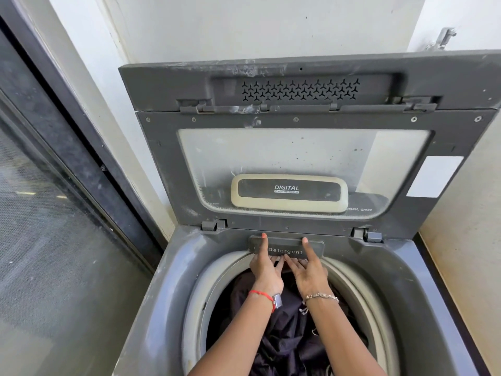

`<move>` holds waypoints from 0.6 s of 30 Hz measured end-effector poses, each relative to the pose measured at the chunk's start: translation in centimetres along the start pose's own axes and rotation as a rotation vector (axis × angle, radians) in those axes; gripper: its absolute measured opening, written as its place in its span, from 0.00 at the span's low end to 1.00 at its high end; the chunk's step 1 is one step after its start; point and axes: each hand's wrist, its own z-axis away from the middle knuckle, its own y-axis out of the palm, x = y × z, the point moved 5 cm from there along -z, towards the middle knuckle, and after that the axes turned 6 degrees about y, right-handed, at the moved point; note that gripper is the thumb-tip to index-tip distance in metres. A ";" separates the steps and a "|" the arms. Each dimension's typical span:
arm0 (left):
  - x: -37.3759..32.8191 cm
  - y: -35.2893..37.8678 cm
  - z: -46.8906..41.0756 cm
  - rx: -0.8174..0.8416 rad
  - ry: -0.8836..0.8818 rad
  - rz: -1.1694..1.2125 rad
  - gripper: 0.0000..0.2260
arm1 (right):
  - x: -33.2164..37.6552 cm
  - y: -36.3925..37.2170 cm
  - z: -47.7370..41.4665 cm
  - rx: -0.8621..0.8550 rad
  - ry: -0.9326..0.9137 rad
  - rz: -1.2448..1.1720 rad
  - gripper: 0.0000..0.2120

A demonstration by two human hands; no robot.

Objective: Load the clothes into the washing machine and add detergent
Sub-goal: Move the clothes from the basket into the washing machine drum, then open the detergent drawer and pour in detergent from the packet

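Observation:
A grey top-loading washing machine (pixel 168 280) stands with its lid (pixel 439 137) raised. Dark clothes (pixel 287 337) lie in the drum. At the back rim sits the detergent drawer (pixel 286 251), labelled "Detergent". My left hand (pixel 264 270) holds its left part, thumb up on the front face and fingers tucked under the lower edge. My right hand (pixel 310 272) holds the right part the same way. Both forearms reach over the drum. No detergent container is in view.
A glass sliding door with a dark frame (pixel 67 185) runs along the left of the machine. White walls close in behind and to the right. A metal fitting (pixel 443 36) sticks out of the wall above the lid.

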 end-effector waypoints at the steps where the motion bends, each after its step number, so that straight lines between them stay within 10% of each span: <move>1: 0.1 -0.1 -0.3 -0.013 0.019 -0.024 0.16 | 0.1 -0.1 0.1 -0.013 -0.011 -0.003 0.20; 18: 0.3 -0.3 0.6 -0.130 0.170 -0.130 0.14 | 1.1 -0.7 -0.2 -0.167 -0.127 0.093 0.13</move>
